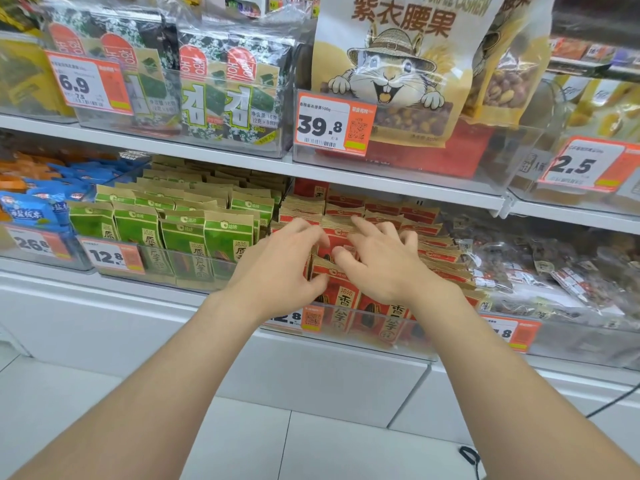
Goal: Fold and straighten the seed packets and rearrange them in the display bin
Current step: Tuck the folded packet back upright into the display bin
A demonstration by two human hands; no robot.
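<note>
Seed packets (379,208) of red print and brown kraft paper stand in crowded rows inside a clear plastic display bin (346,342) at the middle of the frame, on the lower white shelf. The left hand (280,268) curls over the front rows with its thumb under a packet's flap, so it seems to grip one or two packets. The right hand (384,261) spreads its fingers over the flaps behind while its thumb presses a red face, which looks like a light pinch. The chief risk is the leaning stack at the right of the bin: those packets lie slanted rather than upright, and lifting or shoving the front ones could take away their prop and let them slide flatter. Pinching hard on the paper flaps could crease or tear them instead of folding them clean. A packet pulled forward may tip over the bin's low front wall and drop to the floor. A sideways push could spill red packets into the neighbouring green paper packets (180,233) at the left, and a wrist could knock the orange price tag (313,318) on the bin's front.
</note>
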